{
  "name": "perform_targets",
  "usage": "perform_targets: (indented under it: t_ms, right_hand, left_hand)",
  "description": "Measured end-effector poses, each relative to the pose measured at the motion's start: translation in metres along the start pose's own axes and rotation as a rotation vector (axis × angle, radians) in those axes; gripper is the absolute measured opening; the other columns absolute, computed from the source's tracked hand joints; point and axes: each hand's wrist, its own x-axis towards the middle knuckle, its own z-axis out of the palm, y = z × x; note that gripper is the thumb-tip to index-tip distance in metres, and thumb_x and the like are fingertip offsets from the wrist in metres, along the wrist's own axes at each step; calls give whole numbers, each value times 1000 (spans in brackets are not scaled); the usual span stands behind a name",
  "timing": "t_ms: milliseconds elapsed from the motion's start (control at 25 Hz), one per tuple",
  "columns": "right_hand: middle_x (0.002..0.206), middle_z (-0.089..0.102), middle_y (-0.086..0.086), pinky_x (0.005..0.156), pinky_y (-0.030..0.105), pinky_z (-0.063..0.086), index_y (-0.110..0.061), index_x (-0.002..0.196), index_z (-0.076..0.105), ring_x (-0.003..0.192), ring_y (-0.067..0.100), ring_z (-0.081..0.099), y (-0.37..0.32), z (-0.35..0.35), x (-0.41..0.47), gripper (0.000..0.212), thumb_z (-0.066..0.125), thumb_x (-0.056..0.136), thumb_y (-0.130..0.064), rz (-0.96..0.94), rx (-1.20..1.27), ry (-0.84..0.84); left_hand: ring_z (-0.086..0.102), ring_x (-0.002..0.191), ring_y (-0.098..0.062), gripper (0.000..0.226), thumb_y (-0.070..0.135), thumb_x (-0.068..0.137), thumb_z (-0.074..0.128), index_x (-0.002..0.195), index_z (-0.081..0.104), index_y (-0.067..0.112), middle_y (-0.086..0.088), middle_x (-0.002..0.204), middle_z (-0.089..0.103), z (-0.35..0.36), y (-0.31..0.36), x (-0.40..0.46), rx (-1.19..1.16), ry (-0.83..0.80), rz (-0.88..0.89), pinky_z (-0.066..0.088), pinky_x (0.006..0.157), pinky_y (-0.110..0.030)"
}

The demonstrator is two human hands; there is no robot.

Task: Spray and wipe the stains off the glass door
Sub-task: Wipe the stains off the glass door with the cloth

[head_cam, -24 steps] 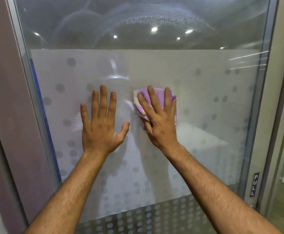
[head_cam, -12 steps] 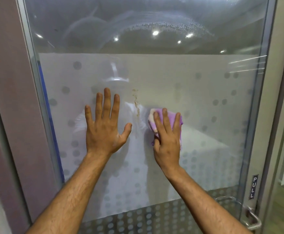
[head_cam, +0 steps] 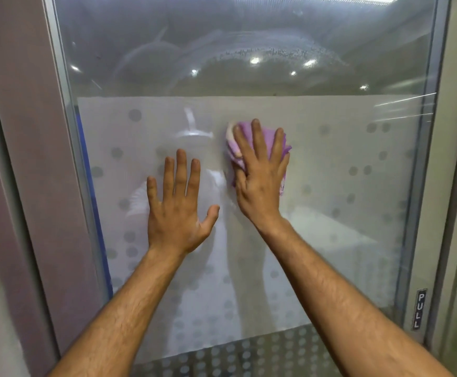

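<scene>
The glass door fills the view, with a frosted dotted band across its middle and clear glass above. My right hand presses a purple cloth flat against the frosted band, just right of centre. My left hand lies flat on the glass to the left of it, fingers spread, holding nothing. An arc of dried spray droplets shows on the clear upper glass. No brown stain is visible beside the cloth.
A metal frame runs down the door's left edge, with a mauve wall panel beside it. A "PULL" label sits on the right stile. No spray bottle is in view.
My right hand slid the cloth down and right, uncovering a brown streak, then back up over that spot. The streak no longer shows. My left hand stayed flat on the glass.
</scene>
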Motion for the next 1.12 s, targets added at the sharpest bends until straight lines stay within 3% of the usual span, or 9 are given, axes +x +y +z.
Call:
perform_targets:
  t_ms: [240,320,520,600,720,840,1000,1120]
  right_hand:
    - [166,28,4,117,72,9,-32,154,39,154,46,9,39,12,-30,47,39,107,-39,-423,-247,-41]
    - [162,35,7,115,74,14,-31,150,45,151,49,18,65,9,-49,45,47,105,-32,-549,-268,-61]
    - [157,41,13,113,75,20,-26,146,45,143,54,28,130,-9,-82,59,63,90,-17,-610,-344,-21]
    - [159,33,14,113,75,19,-24,149,40,144,55,24,149,-20,-85,70,63,83,-23,-502,-367,-25]
    - [159,32,17,117,70,17,-19,150,37,145,54,21,168,-32,-94,75,54,78,-28,-112,-317,29]
    - [160,35,15,123,60,14,-8,152,37,148,47,23,181,-34,-112,70,52,85,-21,233,-172,207]
    - [165,28,9,125,45,9,-11,156,32,154,41,11,149,-7,-135,61,55,99,-15,633,49,486]
    - [167,23,6,123,40,5,-19,157,31,155,39,6,108,13,-139,63,52,98,-23,754,116,460]
  left_hand:
    - [-2,165,-26,96,72,97,33,171,6,17,-12,178,0,-2,-23,-5,-2,-31,115,-14,130,-41]
    - [-3,164,-24,95,71,97,34,170,9,17,-12,178,2,-3,-25,-8,15,-28,111,-14,130,-40]
    - [-19,163,-19,95,72,96,32,170,5,19,-7,178,-7,0,-24,-10,-6,-27,91,-14,129,-42]
    - [-20,163,-18,95,72,96,33,171,3,20,-6,177,-11,0,-25,-11,-1,-23,95,-15,129,-43]
    - [-20,163,-17,96,70,96,34,171,1,21,-4,177,-13,3,-25,-14,-5,-7,84,-15,129,-43]
    - [-17,163,-18,95,70,96,34,170,-1,22,-3,177,-13,6,-23,-18,-12,13,65,-15,129,-43]
    - [-16,163,-19,95,70,96,35,171,0,22,-2,177,-13,9,-23,-18,-13,16,63,-15,129,-43]
    - [-16,164,-19,95,70,96,36,171,1,22,-2,177,-14,9,-22,-18,-19,18,59,-15,129,-43]
